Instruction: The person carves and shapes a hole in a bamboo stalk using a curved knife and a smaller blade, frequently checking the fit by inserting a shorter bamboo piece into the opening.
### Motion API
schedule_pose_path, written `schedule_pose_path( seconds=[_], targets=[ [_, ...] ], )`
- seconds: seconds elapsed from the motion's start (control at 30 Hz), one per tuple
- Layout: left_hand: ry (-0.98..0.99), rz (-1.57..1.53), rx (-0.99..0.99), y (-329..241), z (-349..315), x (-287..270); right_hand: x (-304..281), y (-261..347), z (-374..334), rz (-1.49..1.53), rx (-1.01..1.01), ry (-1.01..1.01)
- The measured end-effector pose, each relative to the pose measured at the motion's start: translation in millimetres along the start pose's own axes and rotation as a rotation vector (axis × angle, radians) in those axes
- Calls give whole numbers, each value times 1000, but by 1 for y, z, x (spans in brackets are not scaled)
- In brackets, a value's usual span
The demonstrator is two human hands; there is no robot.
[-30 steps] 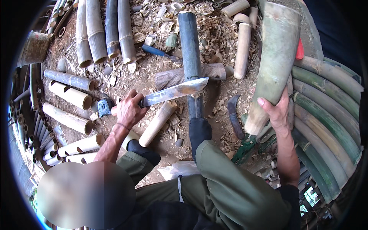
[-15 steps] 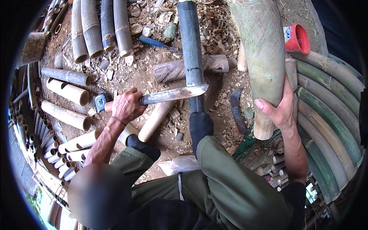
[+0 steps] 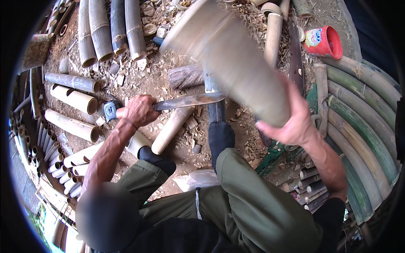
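Observation:
My left hand is closed round the handle of a machete. The long blade points right, and its tip lies across a dark bamboo pole. My foot in a dark sock is at the pole's near end. In my right hand is the narrow end of a thick, club-like wooden mallet. Blurred by motion, the mallet tilts up and left, its broad head above the pole and hiding much of it. A wooden log lies crosswise near the pole, partly covered by the mallet.
Cut bamboo tubes lie on the left, beside a blue-grey tape measure. Long curved bamboo poles are at the right. A red bucket lies on its side at the far right. Wood chips litter the ground.
The mallet has swung left and tilted, from beside the bamboo pole to above it. My right hand has moved slightly left and down. The machete and my left hand have hardly shifted.

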State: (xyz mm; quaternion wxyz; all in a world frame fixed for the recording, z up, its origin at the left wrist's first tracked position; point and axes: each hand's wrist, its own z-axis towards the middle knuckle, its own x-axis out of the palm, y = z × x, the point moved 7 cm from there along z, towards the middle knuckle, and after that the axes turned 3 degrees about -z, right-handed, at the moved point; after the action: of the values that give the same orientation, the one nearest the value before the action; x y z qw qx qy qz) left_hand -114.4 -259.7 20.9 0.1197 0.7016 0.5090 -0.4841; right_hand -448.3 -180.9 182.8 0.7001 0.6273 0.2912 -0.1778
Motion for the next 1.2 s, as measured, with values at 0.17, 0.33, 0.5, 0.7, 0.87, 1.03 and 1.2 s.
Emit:
schedule_pose_path(
  seconds=[0.17,0.33,0.5,0.7,0.87,1.03,1.2],
  targets=[
    [149,33,-124,8,19,-1,49,-3,2,-526,-724,345],
    [144,42,-145,7,19,-6,62,-14,6,-682,-425,565],
    [83,53,-84,7,23,-6,57,29,-17,-342,-989,196],
    [114,36,-97,9,19,1,62,18,-16,-564,-477,556],
    [128,46,-82,6,30,0,58,-19,-7,-541,-743,403],
    [98,25,-73,11,28,-2,61,14,-15,-502,-425,534],
    [133,21,-106,5,36,-4,57,-25,-5,-459,-732,384]
  ],
)
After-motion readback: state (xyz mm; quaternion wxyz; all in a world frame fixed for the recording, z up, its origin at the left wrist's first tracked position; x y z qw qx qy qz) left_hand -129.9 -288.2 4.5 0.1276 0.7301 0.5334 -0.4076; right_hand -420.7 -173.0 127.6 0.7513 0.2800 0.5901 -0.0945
